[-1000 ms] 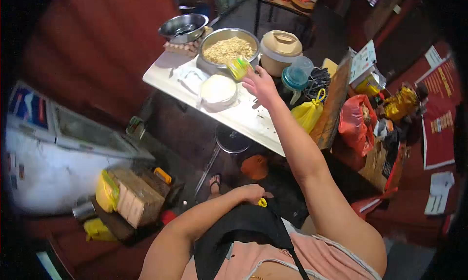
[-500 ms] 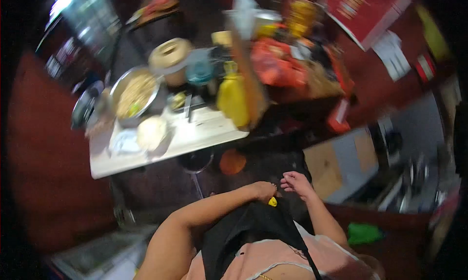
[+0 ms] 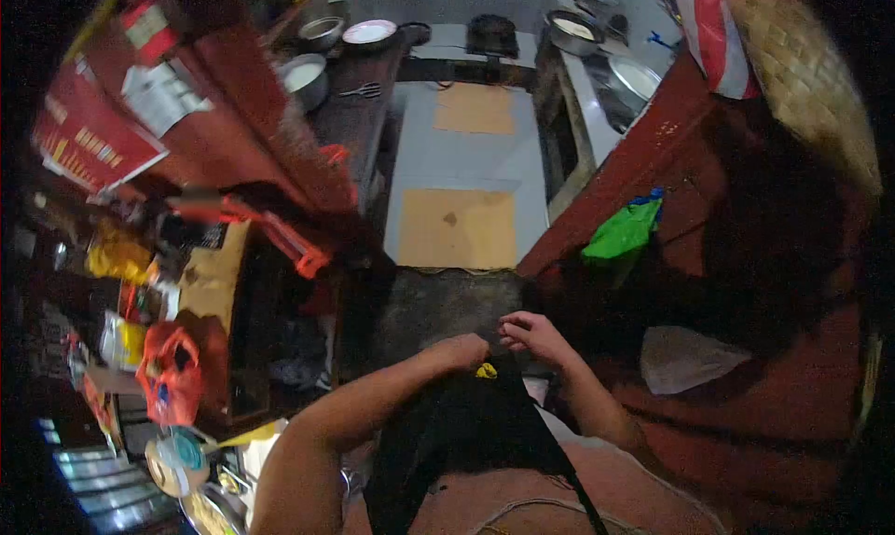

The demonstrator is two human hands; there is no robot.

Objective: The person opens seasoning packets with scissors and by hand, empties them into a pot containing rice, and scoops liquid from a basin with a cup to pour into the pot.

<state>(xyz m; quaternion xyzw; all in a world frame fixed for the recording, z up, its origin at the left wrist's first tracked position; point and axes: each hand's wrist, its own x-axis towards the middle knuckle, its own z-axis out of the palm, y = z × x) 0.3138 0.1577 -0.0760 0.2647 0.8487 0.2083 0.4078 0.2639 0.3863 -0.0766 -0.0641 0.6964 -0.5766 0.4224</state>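
Observation:
My left hand (image 3: 464, 351) is closed at the top of the black apron (image 3: 447, 432), beside a small yellow item (image 3: 486, 371); what its fingers hold, if anything, is hidden. Just to the right, my right hand (image 3: 530, 336) hovers over the dark floor with its fingers curled loosely and apart, holding nothing. The two hands are close together but do not touch.
A doorway leads to a pale floor with cardboard sheets (image 3: 457, 227). Beyond stand a dark counter (image 3: 359, 116) with pots at left and a counter (image 3: 587, 116) at right. A green bag (image 3: 623, 229) hangs right; a red bag (image 3: 172, 372) is at left.
The view has swung right from the white table to the doorway. My right hand has come back from the bowl to near my left hand, and the yellow-green item it held is gone from it.

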